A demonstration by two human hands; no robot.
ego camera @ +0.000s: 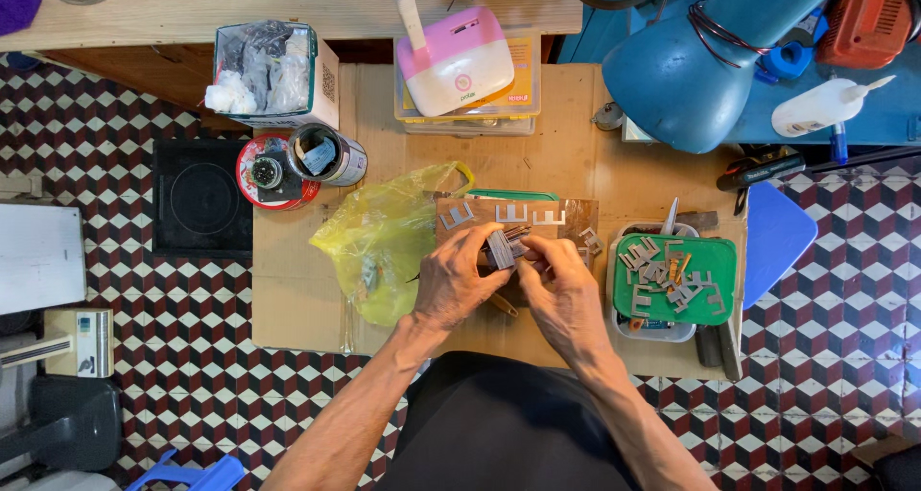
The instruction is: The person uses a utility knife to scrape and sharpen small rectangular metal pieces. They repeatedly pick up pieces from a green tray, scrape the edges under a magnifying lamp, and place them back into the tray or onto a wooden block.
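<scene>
Both hands grip one small stack of grey metal plates (501,247): left hand (459,282) at its seven o'clock, right hand (564,294) at five; green lid (720,261) at three.

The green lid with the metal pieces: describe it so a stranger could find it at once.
On the cardboard sheet, look just right of the right hand. The green lid tops a white tub and alone carries a heap of grey E-shaped plates.

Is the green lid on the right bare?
No: the green lid has a scatter of small grey E-shaped metal pieces lying on it.
</scene>
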